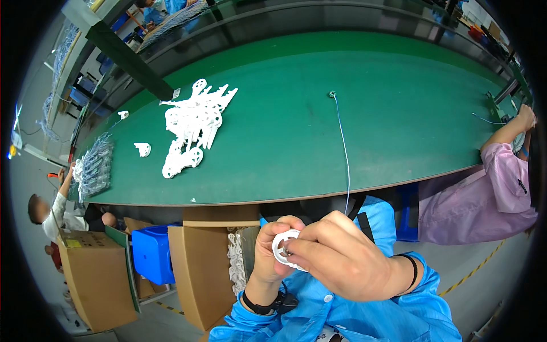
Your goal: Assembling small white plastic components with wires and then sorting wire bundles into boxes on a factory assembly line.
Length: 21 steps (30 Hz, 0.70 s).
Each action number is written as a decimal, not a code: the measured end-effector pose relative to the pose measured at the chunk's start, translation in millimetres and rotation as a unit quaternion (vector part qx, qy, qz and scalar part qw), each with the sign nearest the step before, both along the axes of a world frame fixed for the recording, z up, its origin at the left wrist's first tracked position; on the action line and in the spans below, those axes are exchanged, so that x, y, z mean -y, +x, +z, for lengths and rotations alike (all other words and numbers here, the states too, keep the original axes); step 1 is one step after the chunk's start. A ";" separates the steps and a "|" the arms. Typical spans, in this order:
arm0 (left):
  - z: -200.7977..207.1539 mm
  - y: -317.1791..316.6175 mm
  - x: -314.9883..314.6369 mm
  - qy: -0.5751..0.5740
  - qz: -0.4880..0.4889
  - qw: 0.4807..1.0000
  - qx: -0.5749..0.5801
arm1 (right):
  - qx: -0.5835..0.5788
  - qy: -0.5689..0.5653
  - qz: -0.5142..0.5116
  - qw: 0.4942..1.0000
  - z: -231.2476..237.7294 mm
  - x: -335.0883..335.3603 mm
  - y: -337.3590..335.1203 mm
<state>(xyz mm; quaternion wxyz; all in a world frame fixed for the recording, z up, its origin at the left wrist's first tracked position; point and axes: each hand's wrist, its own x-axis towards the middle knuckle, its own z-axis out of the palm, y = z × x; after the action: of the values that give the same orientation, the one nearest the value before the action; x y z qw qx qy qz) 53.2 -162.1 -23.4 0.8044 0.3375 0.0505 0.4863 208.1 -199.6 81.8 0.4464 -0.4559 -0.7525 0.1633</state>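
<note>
A long green desk [273, 148] curves across the workshop, with a co-worker in a lilac smock [456, 205] standing at its right end and another person in white [57, 211] reaching toward its left end. Below its near edge, tall cardboard boxes [205, 273] stand open-flapped beside a blue stool [152, 255], and white pieces [235, 262] fill the one closest to the wearer in blue. On the desk's left half lies a loose heap of white plastic parts [196, 122], with a bundle of grey wires [97, 168] at the left edge. In front of the desk, at the wearer's chest, the right hand [345, 259] is folded into a close pinch on a white ring [276, 245], its fingertips at the opening (what else they may have, I cannot make out from here). The left hand [268, 248] curls nearly closed around the ring's left side, steadying it in the air off the desk. Two stray white pieces [142, 149] lie apart, left of the heap. A thin pale cable [343, 145] runs over the desk's near edge and disappears behind the right hand, its far end joined to a small round component [333, 94] resting on the green surface.
</note>
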 end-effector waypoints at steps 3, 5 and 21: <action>0.7 -1.1 0.7 0.002 0.001 1.000 0.006 | 0.004 0.000 -0.004 1.000 4.1 0.0 -1.2; 1.7 -0.6 1.7 0.004 0.005 1.000 0.006 | 0.010 -0.004 -0.008 1.000 3.7 0.3 -1.0; -4.3 -0.1 6.1 -0.010 0.002 0.997 0.082 | -0.074 -0.034 0.015 0.997 5.9 -2.8 -8.6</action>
<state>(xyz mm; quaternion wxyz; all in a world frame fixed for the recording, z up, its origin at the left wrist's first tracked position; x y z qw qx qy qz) 53.1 -168.2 -27.6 0.8084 0.2885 -0.0104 0.5130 199.5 -196.9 87.8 0.4825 -0.4458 -0.7184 0.2288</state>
